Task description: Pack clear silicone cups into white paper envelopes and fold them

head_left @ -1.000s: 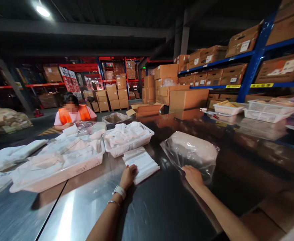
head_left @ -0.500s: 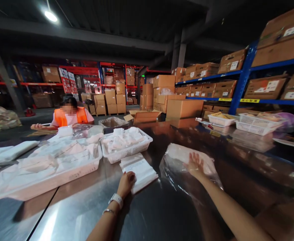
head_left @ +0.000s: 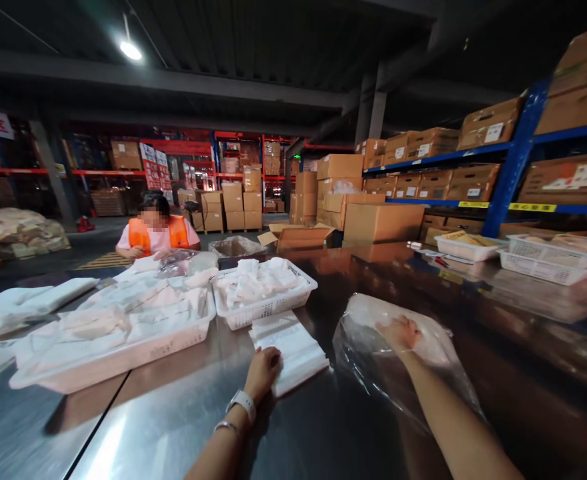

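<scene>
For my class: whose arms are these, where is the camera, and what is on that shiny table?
The camera sits on a person's head, looking forward and down, so the two arms are their own. The left hand rests on a white stack of flat bags. The right hand is pushed inside a clear plastic bag, against a pale bundle there. Both lie on a steel table, beside white baskets of folded pale goods. A co-worker in an orange vest sits across.

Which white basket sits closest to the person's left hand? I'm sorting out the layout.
The small white mesh basket, heaped with white folded pieces, just beyond the stack of flat bags under the left hand. The wide tray lies further left; two others stand far right.
</scene>
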`<action>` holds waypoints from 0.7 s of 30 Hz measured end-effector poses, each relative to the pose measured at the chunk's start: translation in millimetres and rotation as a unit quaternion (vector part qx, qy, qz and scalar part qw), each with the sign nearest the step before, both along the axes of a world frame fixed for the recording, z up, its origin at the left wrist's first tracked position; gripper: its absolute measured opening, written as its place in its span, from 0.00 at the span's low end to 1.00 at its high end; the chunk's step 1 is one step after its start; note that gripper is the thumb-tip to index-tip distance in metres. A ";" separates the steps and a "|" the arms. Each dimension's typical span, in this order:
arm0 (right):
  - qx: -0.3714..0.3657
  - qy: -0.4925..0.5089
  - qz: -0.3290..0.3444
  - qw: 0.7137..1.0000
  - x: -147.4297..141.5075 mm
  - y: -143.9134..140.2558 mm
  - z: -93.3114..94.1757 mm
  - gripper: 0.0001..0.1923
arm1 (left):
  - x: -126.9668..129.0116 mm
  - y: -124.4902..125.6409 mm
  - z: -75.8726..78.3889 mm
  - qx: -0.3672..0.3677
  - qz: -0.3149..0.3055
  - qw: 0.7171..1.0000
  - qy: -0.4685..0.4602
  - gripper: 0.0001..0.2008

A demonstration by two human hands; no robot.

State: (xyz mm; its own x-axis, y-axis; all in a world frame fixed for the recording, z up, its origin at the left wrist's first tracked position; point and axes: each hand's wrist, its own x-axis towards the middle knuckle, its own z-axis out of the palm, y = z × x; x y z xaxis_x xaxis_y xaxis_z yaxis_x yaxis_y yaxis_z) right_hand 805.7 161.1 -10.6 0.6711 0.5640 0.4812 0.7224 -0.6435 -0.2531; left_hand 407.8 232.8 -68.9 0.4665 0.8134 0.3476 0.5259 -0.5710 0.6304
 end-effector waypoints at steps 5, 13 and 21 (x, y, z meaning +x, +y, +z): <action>0.005 -0.003 0.040 0.999 -22.3 -51.6 -25.7 0.16 | -0.4 -1.1 4.0 0.001 0.000 1.000 0.004 0.10; 0.023 -0.084 0.166 0.982 -64.6 -161.4 -100.8 0.29 | -3.8 -0.3 7.6 0.014 0.010 0.999 0.042 0.10; 0.000 -0.060 0.290 0.955 -51.4 -130.7 -74.6 0.22 | -26.6 -30.0 45.0 0.062 0.072 0.987 0.133 0.11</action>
State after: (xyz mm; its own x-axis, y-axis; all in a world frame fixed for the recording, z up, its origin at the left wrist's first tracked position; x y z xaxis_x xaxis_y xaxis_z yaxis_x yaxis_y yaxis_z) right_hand 754.3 30.3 -85.2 0.1865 0.8238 0.5353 0.9810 -0.1269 -0.1465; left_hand 381.3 202.9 -23.9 0.4371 0.8371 0.3290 0.7446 -0.5420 0.3897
